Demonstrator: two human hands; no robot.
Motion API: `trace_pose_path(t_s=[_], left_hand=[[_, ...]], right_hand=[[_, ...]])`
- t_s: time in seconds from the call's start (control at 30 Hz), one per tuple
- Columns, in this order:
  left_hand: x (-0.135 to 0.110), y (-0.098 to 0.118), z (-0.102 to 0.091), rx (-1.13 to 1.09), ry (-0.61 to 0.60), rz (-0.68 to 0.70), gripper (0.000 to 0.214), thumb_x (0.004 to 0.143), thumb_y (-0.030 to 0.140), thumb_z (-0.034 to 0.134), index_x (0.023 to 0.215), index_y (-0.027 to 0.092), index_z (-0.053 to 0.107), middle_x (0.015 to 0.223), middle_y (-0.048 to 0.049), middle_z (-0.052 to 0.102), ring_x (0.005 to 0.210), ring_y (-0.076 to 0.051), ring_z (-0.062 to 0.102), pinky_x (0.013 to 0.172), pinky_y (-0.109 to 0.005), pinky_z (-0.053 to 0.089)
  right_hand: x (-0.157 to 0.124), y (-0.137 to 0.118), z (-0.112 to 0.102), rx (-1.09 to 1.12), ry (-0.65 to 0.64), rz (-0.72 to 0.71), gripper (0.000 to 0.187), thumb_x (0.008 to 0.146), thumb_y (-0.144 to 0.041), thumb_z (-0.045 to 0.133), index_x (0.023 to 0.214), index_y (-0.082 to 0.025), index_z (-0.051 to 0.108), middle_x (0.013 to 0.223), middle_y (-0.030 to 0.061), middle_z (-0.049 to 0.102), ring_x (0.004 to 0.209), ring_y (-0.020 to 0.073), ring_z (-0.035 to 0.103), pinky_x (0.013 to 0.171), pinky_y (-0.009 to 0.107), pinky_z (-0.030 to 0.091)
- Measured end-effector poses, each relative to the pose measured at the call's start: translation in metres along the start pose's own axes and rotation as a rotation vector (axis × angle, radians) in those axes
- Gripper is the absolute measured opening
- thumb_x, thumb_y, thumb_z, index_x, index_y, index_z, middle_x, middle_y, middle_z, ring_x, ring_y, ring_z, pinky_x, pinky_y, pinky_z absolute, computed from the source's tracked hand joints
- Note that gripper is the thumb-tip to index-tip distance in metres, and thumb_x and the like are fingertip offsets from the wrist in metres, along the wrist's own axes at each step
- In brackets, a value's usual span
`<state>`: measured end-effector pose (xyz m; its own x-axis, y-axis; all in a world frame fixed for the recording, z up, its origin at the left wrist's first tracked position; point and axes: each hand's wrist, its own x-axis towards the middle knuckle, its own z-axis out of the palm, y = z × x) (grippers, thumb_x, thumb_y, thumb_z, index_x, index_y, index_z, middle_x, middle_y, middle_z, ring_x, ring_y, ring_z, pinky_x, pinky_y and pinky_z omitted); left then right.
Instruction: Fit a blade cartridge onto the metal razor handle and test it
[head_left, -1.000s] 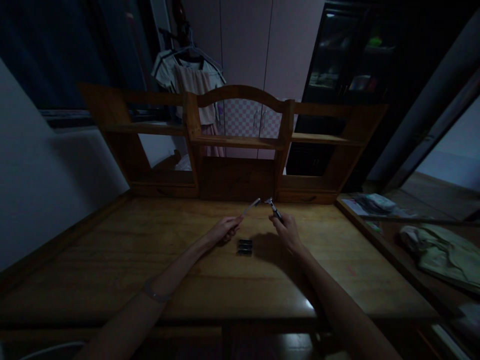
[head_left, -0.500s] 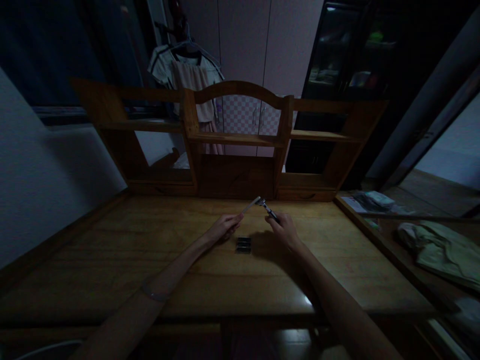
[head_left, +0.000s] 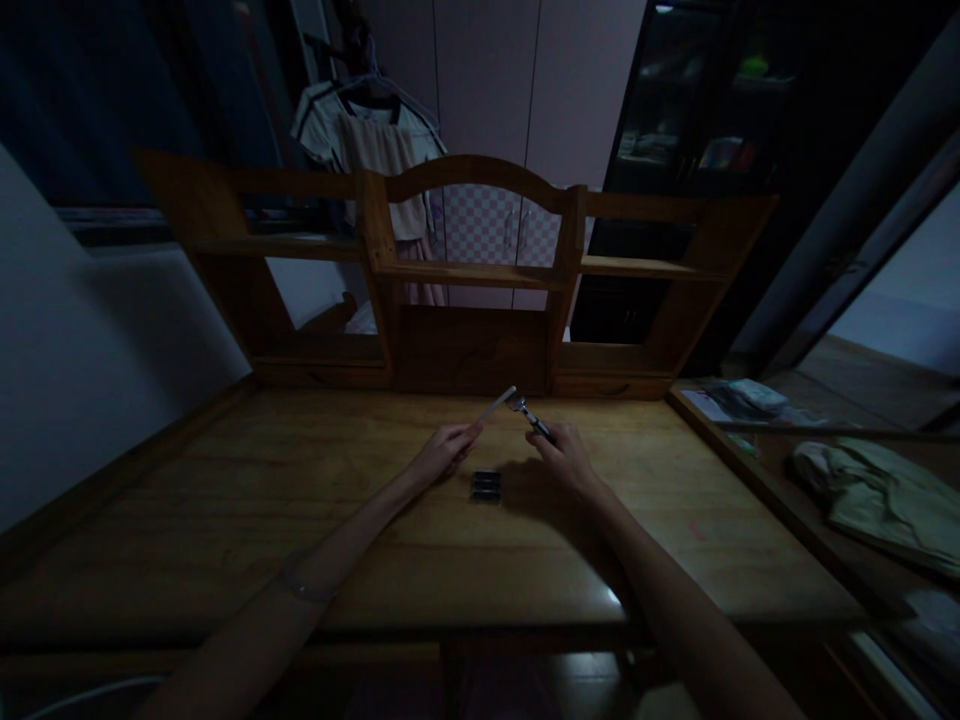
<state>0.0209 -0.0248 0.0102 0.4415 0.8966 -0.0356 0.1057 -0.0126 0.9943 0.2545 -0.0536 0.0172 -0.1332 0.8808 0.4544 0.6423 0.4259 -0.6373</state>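
My left hand is closed around the lower end of a thin pale stick, shaped like a toothbrush, which slants up to the right. Too dim to make out are any bristles at its tip. In my right hand is a razor with a dark handle and a shiny metal head, pointing up to the left. The razor's head is right by the stick's tip; whether they touch I cannot tell. Between and below my hands, a small set of black razor cartridges lies in a row on the wooden desk.
A wooden shelf unit rises along the desk's back edge. To the right, a lower surface holds a folded pale green cloth and a plastic-wrapped packet. Clothes hang behind the shelf. The room is dim.
The stick's tip and the razor's head have come slightly apart, with the stick shifting a little up and left. Both hands keep their hold; the view has tilted slightly.
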Motion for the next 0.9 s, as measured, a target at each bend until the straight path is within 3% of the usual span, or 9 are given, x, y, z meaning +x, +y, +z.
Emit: trace_pose_path(t_s=[0.23, 0.37, 0.5, 0.67, 0.8, 0.9], left_hand=[[-0.0013, 0.0009, 0.0029, 0.073, -0.02, 0.042, 0.05, 0.078, 0.064, 0.051, 0.063, 0.018, 0.041, 0.052, 0.0064, 0.031, 0.038, -0.005, 0.025, 0.035, -0.019, 0.013], [-0.0017, 0.0013, 0.0022, 0.031, 0.028, 0.046, 0.05, 0.079, 0.065, 0.049, 0.064, 0.018, 0.04, 0.052, 0.0071, 0.03, 0.037, -0.004, 0.022, 0.036, -0.02, 0.013], [-0.0024, 0.0017, 0.0011, 0.049, -0.022, 0.044, 0.05, 0.08, 0.066, 0.047, 0.064, 0.018, 0.042, 0.05, 0.0069, 0.03, 0.037, -0.005, 0.023, 0.037, -0.02, 0.014], [-0.0022, 0.0011, 0.0009, 0.1, 0.073, 0.081, 0.05, 0.08, 0.065, 0.047, 0.062, 0.018, 0.041, 0.05, 0.0062, 0.031, 0.039, -0.006, 0.025, 0.039, -0.021, 0.014], [-0.0025, 0.0035, 0.0022, 0.128, 0.033, 0.099, 0.05, 0.082, 0.063, 0.046, 0.061, 0.018, 0.041, 0.053, 0.0052, 0.03, 0.042, -0.007, 0.026, 0.04, -0.021, 0.014], [-0.003, 0.0058, 0.0025, 0.169, 0.069, 0.14, 0.049, 0.08, 0.062, 0.049, 0.061, 0.017, 0.043, 0.055, 0.004, 0.033, 0.046, -0.008, 0.028, 0.041, -0.021, 0.016]], right_hand=[[-0.0001, -0.0019, 0.0002, 0.031, -0.002, 0.008, 0.032, 0.082, -0.033, 0.047, 0.055, -0.017, 0.043, 0.052, -0.0029, 0.038, 0.05, 0.0099, 0.038, 0.05, 0.024, 0.02], [-0.0001, -0.0023, -0.0006, 0.063, -0.009, 0.024, 0.032, 0.082, -0.033, 0.047, 0.055, -0.017, 0.043, 0.052, -0.0032, 0.037, 0.05, 0.0097, 0.037, 0.049, 0.024, 0.02], [-0.0001, -0.0023, -0.0007, 0.088, -0.025, 0.04, 0.032, 0.082, -0.033, 0.048, 0.055, -0.016, 0.043, 0.053, -0.0034, 0.037, 0.05, 0.0093, 0.036, 0.049, 0.023, 0.02], [0.0001, -0.002, 0.0002, 0.082, -0.019, 0.038, 0.033, 0.082, -0.033, 0.048, 0.054, -0.017, 0.041, 0.052, -0.0039, 0.035, 0.05, 0.0089, 0.035, 0.049, 0.023, 0.02], [0.0001, -0.0024, -0.0009, 0.038, -0.025, 0.036, 0.032, 0.082, -0.032, 0.048, 0.054, -0.017, 0.041, 0.052, -0.0034, 0.038, 0.05, 0.0095, 0.037, 0.05, 0.024, 0.02], [0.0002, -0.0028, -0.002, 0.014, -0.031, 0.053, 0.032, 0.082, -0.033, 0.048, 0.055, -0.017, 0.043, 0.052, -0.003, 0.04, 0.051, 0.0097, 0.037, 0.05, 0.024, 0.021]])
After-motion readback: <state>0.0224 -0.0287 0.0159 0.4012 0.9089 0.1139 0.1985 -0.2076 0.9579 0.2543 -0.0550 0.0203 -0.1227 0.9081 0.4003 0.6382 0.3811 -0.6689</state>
